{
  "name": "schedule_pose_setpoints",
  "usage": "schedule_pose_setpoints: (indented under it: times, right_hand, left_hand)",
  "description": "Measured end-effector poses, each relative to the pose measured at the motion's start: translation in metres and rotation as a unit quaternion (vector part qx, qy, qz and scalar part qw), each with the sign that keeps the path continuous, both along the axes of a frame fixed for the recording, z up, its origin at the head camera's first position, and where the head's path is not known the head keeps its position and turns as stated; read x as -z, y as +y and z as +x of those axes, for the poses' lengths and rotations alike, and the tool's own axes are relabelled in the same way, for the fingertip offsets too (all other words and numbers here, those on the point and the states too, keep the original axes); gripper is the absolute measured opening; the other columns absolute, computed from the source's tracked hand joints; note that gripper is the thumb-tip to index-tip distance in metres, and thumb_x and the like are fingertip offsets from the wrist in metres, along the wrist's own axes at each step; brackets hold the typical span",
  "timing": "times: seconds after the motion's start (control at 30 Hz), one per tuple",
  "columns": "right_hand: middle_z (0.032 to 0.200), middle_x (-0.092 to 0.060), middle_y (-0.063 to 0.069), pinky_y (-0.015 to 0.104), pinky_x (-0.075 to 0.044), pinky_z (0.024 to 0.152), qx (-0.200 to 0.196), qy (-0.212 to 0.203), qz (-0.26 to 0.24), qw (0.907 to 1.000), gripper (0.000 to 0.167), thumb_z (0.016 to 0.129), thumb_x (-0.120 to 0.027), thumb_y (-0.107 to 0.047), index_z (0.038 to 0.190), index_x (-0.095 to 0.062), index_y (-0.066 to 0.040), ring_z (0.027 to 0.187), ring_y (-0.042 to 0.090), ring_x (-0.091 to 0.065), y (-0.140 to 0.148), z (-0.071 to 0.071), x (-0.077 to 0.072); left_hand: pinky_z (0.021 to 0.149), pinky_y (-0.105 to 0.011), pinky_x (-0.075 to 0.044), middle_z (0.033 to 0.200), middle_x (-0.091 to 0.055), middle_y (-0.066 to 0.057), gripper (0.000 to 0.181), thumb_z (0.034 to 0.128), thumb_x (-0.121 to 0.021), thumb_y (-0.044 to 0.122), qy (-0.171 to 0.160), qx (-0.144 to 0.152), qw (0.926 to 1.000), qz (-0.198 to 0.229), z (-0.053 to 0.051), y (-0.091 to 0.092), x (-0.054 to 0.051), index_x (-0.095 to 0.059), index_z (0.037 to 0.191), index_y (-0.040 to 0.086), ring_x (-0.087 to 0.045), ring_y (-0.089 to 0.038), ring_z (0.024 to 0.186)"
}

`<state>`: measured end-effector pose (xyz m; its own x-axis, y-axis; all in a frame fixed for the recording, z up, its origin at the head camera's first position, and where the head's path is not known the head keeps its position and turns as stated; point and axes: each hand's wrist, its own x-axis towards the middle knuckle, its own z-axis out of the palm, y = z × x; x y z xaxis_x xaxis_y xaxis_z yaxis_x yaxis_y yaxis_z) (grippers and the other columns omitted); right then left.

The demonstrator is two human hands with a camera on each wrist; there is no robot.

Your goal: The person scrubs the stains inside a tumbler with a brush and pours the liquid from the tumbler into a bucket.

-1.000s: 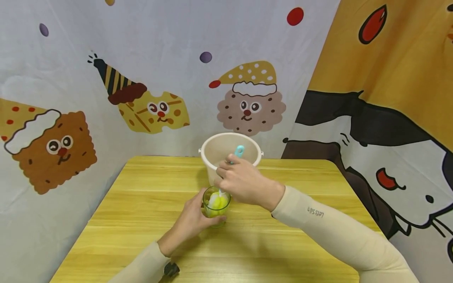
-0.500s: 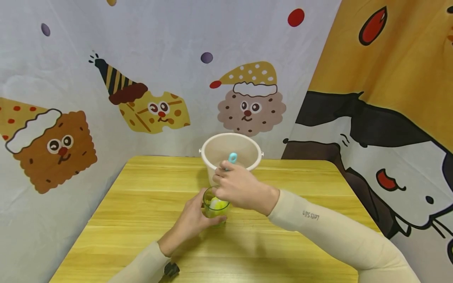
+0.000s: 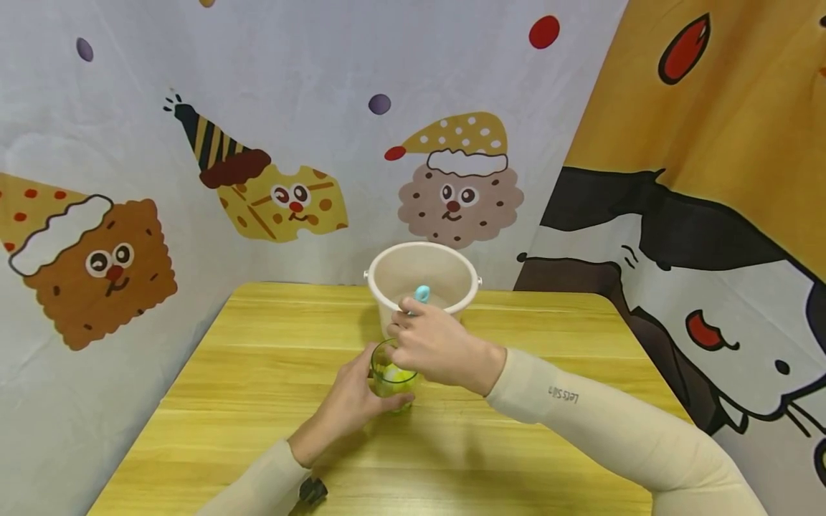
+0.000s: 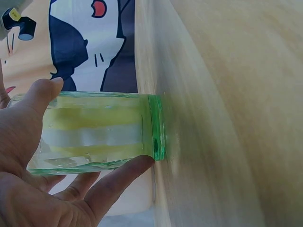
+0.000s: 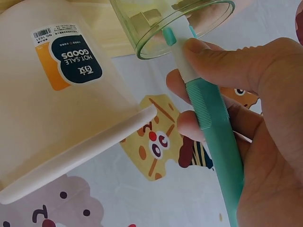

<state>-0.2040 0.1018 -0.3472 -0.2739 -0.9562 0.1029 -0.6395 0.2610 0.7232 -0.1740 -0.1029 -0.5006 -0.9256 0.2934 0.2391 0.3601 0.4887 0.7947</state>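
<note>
A green-tinted drinking glass (image 3: 395, 390) stands upright on the wooden table. My left hand (image 3: 355, 394) holds it, with the thumb and fingers around its sides. Inside is the yellow and white head of a cup brush (image 4: 94, 135), reaching most of the way down the glass. My right hand (image 3: 442, 347) grips the brush's teal handle (image 5: 220, 146), thumb on the white neck just outside the rim. In the head view that hand covers part of the glass's rim and most of the handle, leaving only the handle's looped end in sight.
A cream bucket (image 3: 381, 304) stands right behind the glass, close to my right hand; the right wrist view shows its printed label (image 5: 71, 59). Bare wooden table (image 3: 258, 337) lies on both sides. A cartoon-printed cloth (image 3: 310, 86) hangs behind the table.
My right hand has moved slightly left, and the brush has gone deeper into the glass. Its looped handle end now sits lower and further left. The left hand and glass have stayed put.
</note>
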Motion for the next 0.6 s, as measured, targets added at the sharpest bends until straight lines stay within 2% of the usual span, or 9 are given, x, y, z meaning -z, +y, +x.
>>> schedule_pose_setpoints:
  times: [0.13, 0.37, 0.6]
  right_hand:
    - [0.108, -0.088, -0.01, 0.036, -0.048, 0.113, 0.002, 0.001, -0.006, 1.0, 0.028, 0.088, -0.1, -0.035, 0.113, -0.089, -0.039, 0.11, 0.017, -0.079, 0.001, 0.0, -0.002]
    - [0.103, -0.087, -0.01, 0.038, -0.046, 0.108, 0.004, 0.005, -0.023, 0.9997, 0.018, 0.088, -0.099, -0.036, 0.103, -0.088, -0.037, 0.104, 0.018, -0.076, 0.006, 0.0, -0.009]
    - [0.104, -0.087, -0.008, 0.036, -0.047, 0.105, 0.006, 0.006, -0.02, 0.9998, 0.009, 0.097, -0.092, -0.038, 0.104, -0.089, -0.036, 0.102, 0.017, -0.076, 0.007, 0.0, -0.009]
  left_hand:
    - [0.098, -0.035, -0.069, 0.142, -0.08, -0.005, 0.087, 0.088, -0.106, 0.041, 0.002, -0.001, 1.0, -0.002, 0.0, 0.0, 0.0, -0.058, 0.156, 0.016, -0.08, -0.026, 0.125]
    - [0.1, -0.035, -0.068, 0.141, -0.08, -0.003, 0.088, 0.0885, -0.106, 0.041, -0.001, -0.001, 1.0, -0.001, 0.001, 0.001, -0.001, -0.057, 0.158, 0.017, -0.079, -0.023, 0.124]
    - [0.102, -0.037, -0.068, 0.142, -0.079, -0.001, 0.088, 0.0885, -0.106, 0.04, -0.008, -0.006, 1.0, 0.0, 0.002, 0.001, -0.002, -0.057, 0.158, 0.018, -0.079, -0.022, 0.125]
